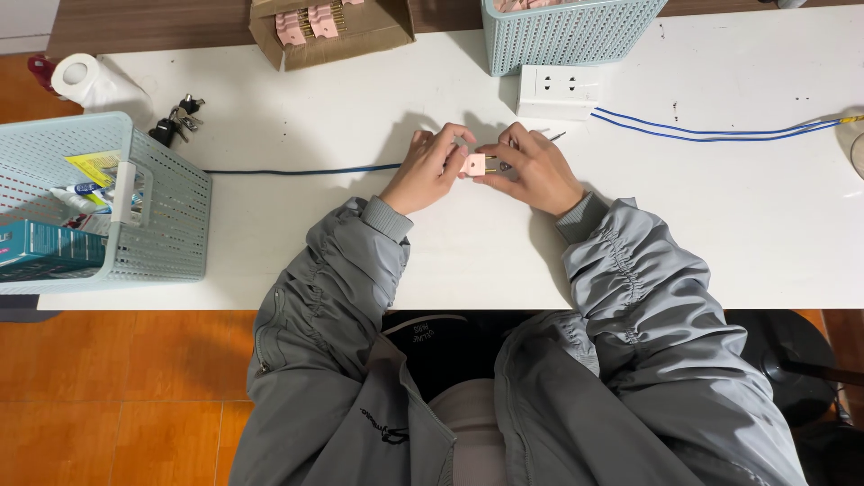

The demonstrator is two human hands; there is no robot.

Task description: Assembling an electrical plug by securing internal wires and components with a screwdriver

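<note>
A white table point(720, 234) carries the work, w/ two pale-blue baskets point(162, 225) and a cardboard box point(360, 40) of pink parts kept at the edges, mid-table left for handling. A white socket block point(560, 90) w/ blue wires point(702, 133) lies just beyond. The left hand point(427, 171) and right hand point(535, 171) are closed on a small pink plug point(474, 164), pinched btwn both sets of fingertips just above the tabletop, prob. for steadiness.

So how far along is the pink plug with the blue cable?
In hand: both hands, left hand and right hand, hold one pink plug at the blue cable end. Whether any plug is finished cannot be told. More pink plugs wait in the cardboard box. The white socket lies untouched.
</note>
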